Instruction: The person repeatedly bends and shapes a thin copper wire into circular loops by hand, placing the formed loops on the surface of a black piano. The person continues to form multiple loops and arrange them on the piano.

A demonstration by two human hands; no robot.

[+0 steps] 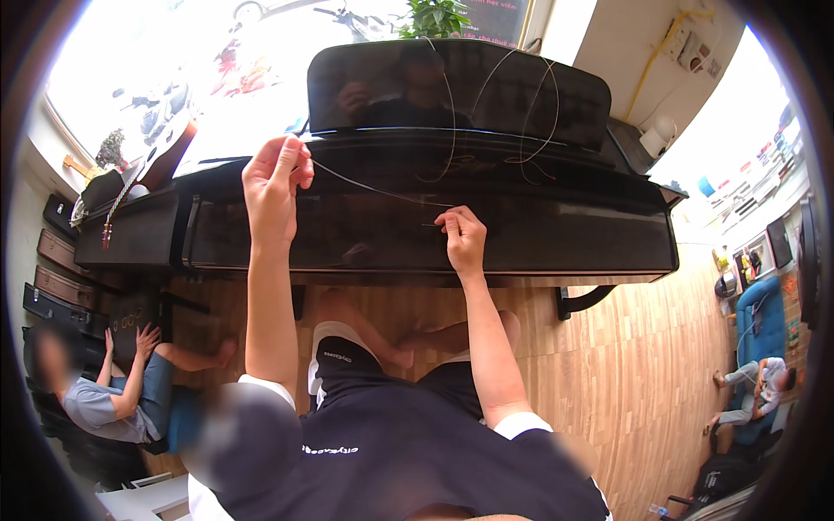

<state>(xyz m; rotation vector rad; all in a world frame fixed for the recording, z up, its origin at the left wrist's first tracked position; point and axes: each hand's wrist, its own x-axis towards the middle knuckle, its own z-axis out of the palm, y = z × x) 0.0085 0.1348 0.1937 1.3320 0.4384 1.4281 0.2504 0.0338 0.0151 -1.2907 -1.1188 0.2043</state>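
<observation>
My left hand [276, 187] is raised above the left part of a closed black piano [556, 239], fingertips pinched on one end of a thin metal guitar string [373, 187]. The string bows slightly down to the right, to my right hand [464, 241], lower and over the middle of the lid. That hand is closed on the string too, and a short tip pokes out to its left. Another loose string [453, 104] and a looped one [554, 108] drape over the piano's glossy upright panel [373, 87] and onto the lid.
A guitar [165, 152] leans at the piano's left end, and a green plant [434, 16] stands behind the panel. One person [117, 399] sits at the left, hands on a dark surface. Another person [760, 391] sits on a blue sofa [757, 321] at the far right.
</observation>
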